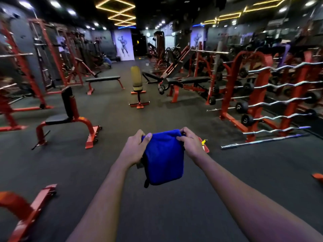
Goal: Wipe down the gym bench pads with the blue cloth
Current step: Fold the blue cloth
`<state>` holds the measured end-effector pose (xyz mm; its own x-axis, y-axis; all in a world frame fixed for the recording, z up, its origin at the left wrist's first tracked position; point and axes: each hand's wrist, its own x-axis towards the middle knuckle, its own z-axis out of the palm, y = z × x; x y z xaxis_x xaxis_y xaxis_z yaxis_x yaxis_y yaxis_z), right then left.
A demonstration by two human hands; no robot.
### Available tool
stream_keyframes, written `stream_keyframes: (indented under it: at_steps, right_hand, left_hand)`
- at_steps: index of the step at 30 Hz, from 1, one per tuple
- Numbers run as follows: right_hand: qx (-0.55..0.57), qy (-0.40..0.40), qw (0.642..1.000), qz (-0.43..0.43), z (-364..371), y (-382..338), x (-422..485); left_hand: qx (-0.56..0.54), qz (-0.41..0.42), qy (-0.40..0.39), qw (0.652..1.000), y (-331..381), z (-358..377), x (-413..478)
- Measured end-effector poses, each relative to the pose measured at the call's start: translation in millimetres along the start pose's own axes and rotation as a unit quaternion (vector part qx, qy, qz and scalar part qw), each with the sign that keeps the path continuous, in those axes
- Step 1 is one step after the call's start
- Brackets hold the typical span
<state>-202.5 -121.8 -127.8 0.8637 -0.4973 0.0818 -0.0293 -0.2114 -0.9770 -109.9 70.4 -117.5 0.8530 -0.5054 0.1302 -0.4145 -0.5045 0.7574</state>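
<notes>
We hold the blue cloth (163, 158) in the air in front of the body, above the dark floor (157, 215). The left hand (135, 147) pinches its upper left corner and the right hand (191, 144) pinches its upper right corner. The hands are apart, with the cloth hanging folded between them. It touches no pad.

No wiping has begun, in our judgement. The nearest candidate is the seat bench (58, 118) to the left, with a black seat and upright back pad. Further off stand a flat bench (103, 79), an upright bench with a yellowish pad (136, 79) and an adjustable bench (190, 80).

Likely faults from here:

- Dropped cloth. Each grip is a fingertip pinch on a corner. If either pinch opens while we walk, the cloth swings down or falls to the floor and picks up dirt that we would then carry onto the pads.
- Poor coverage. A cloth kept folded presents a small face, so strokes may leave unwiped strips, mostly at pad edges and on the back pad.
- Tripping. Orange frame feet project at floor level at the lower left (35, 206) and just behind the right hand (205, 147). The cloth hides part of the floor ahead.
- Snagging. The barbell rack (262, 102) to the right carries protruding bar ends, so a path close to it risks catching the cloth or an arm.
</notes>
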Motion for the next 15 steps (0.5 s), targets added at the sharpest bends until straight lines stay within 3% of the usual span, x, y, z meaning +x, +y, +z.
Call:
stream_keyframes:
  at_steps: [7,15]
  right_hand:
    - [-0.003,0.015,1.000,-0.008,1,38,202]
    - [-0.007,0.093,0.995,0.022,-5,53,421]
  left_hand:
    - [-0.010,0.016,-0.006,1.000,-33,33,200]
    - [0.026,0.046,-0.060,0.997,-40,51,450]
